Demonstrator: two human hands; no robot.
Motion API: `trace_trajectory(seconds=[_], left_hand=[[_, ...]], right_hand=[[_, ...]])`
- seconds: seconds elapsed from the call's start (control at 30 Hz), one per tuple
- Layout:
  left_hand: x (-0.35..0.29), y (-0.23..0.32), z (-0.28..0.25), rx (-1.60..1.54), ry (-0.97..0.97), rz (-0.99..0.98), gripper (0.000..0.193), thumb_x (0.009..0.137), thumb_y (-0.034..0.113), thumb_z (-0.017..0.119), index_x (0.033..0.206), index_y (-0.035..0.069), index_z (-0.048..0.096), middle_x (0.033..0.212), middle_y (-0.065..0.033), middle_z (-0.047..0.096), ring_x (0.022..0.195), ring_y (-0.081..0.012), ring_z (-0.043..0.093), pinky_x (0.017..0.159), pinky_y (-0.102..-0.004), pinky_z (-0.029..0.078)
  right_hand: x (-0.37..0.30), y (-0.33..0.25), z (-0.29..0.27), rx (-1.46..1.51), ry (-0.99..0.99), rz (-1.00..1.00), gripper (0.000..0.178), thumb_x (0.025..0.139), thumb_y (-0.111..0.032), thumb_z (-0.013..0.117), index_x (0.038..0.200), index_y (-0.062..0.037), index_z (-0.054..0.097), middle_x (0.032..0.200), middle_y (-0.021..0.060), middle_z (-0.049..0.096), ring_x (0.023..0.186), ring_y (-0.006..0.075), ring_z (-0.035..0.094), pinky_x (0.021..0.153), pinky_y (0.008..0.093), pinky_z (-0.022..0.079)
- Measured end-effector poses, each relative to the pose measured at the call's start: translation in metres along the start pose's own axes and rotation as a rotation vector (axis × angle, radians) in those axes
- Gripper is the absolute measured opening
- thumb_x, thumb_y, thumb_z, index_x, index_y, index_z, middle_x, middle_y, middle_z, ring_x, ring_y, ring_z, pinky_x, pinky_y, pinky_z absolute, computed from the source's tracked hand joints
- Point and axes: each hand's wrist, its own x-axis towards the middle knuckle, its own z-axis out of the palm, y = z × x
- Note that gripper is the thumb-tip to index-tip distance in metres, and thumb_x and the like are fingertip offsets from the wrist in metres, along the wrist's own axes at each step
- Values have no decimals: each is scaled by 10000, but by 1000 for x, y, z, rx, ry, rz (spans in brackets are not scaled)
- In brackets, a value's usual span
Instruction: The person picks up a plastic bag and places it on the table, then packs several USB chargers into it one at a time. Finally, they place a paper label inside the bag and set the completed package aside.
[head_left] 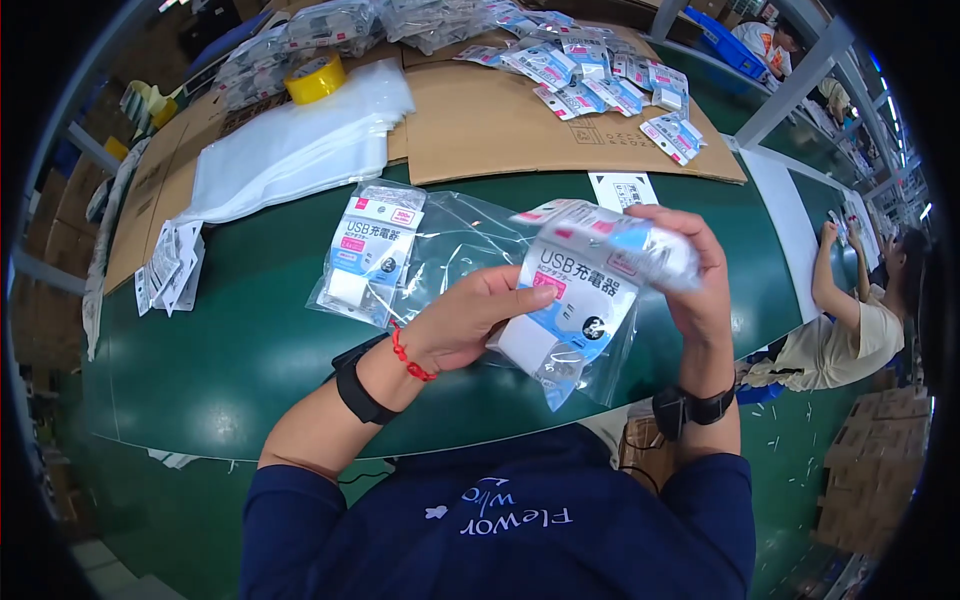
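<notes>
My left hand pinches a charger package by its left edge, thumb on the front. This package is a flat clear pouch with a white, blue and pink card. My right hand is closed on the upper right of one or more similar packages, smeared by motion, which overlap the top of the first. Another charger package lies on the table left of my hands. A large clear plastic bag spreads from it toward my hands; whether that package is inside the bag, I cannot tell.
Cardboard covers the green table's far side, with a heap of charger packages, stacked clear bags and a yellow tape roll. Folded cards lie far left. A person works at the right.
</notes>
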Motion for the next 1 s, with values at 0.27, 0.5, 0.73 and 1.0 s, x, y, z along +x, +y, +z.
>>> trace_trajectory(seconds=[0.27, 0.5, 0.73, 1.0], left_hand=[[-5, 5, -7, 693, 238, 605, 355, 895, 172, 621, 1182, -26, 554, 1172, -98, 588, 978, -101, 579, 758, -229, 475], [6, -14, 6, 904, 426, 860, 406, 851, 151, 665, 1194, -29, 545, 1244, -126, 521, 940, -106, 574, 715, -220, 455], [6, -16, 2, 611, 446, 713, 362, 845, 184, 676, 1109, -34, 560, 1166, -145, 567, 933, -137, 589, 689, -240, 466], [-5, -6, 8, 899, 350, 710, 334, 884, 199, 630, 1117, -18, 530, 950, -129, 658, 886, -151, 624, 736, -259, 483]], right_hand=[[1, 8, -13, -5, 257, 51, 444, 812, -117, 682, 1212, 2, 532, 1193, 123, 589, 1065, 185, 568, 956, 333, 419], [-9, 20, 49, 397, 262, 223, 527, 873, -167, 626, 1323, 0, 409, 1260, 139, 535, 1138, 223, 544, 1020, 377, 377], [-13, 20, 88, 223, 218, 36, 593, 922, -175, 575, 1405, -5, 275, 1277, 138, 513, 1097, 176, 545, 977, 333, 409], [0, 19, 93, 208, 237, 123, 490, 943, -205, 549, 1354, -6, 373, 1219, 114, 545, 1073, 156, 547, 927, 287, 432]])
